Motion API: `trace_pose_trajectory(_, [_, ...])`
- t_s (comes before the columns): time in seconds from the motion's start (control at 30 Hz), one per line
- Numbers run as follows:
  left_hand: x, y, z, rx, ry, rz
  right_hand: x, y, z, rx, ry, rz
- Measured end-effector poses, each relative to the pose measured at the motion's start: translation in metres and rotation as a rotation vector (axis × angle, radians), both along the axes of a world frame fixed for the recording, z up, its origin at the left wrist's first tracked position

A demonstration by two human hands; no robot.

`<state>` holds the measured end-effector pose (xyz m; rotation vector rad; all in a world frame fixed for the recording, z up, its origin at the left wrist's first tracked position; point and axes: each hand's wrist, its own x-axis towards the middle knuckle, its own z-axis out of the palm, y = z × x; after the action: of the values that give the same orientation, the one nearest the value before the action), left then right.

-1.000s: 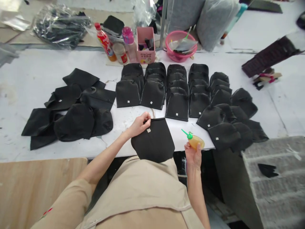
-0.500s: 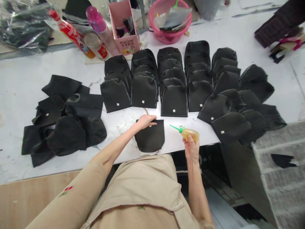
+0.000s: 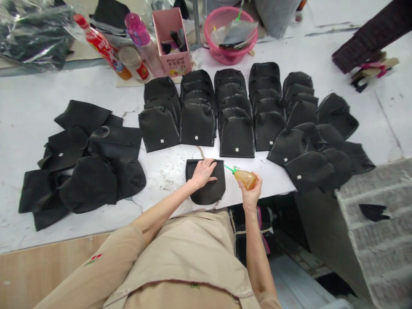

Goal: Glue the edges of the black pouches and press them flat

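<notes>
A black rounded pouch piece (image 3: 207, 194) lies flat near the table's front edge, its straight edge facing away from me. My left hand (image 3: 204, 172) rests on its upper part, fingers stretched out and slightly spread. My right hand (image 3: 251, 192) grips a squeeze bottle (image 3: 246, 179) of amber liquid with a green nozzle. The nozzle tip points left, close to the pouch piece's upper right corner; whether it touches cannot be made out. Beyond my hands stand overlapping rows of similar black pieces (image 3: 237, 136), several with a small white square near the straight edge.
A loose heap of black pieces (image 3: 90, 184) lies at left, and more overlap at right (image 3: 310, 169). Along the back are a pink basin (image 3: 230, 53), a pink box (image 3: 177, 64), a red-capped bottle (image 3: 103, 47) and a pink-topped bottle (image 3: 144, 43). The white table (image 3: 167, 171) ends before my apron.
My left hand has moved from the pouch piece's top edge onto its surface, fingers flat. The squeeze bottle has shifted left, bringing its nozzle to the piece's corner.
</notes>
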<state>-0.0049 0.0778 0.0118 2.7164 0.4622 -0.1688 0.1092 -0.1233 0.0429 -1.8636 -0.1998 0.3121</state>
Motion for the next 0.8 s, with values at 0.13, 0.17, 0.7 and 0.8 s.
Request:
trace_pose_trajectory(0.13, [0.003, 0.003, 0.003, -0.033, 0.013, -0.008, 0.002, 0.009, 0.007, -0.056, -0.049, 0.053])
trace_pose_trajectory(0.17, [0.004, 0.004, 0.003, -0.039, 0.017, -0.015, 0.002, 0.011, 0.008, -0.068, -0.056, 0.067])
trace_pose_trajectory(0.7, [0.009, 0.0, 0.011, -0.027, 0.044, -0.007, 0.011, 0.025, 0.006, -0.124, -0.187, 0.204])
trace_pose_trajectory(0.8, [0.01, -0.001, 0.011, -0.025, 0.047, -0.004, 0.013, 0.026, 0.005, -0.125, -0.191, 0.214])
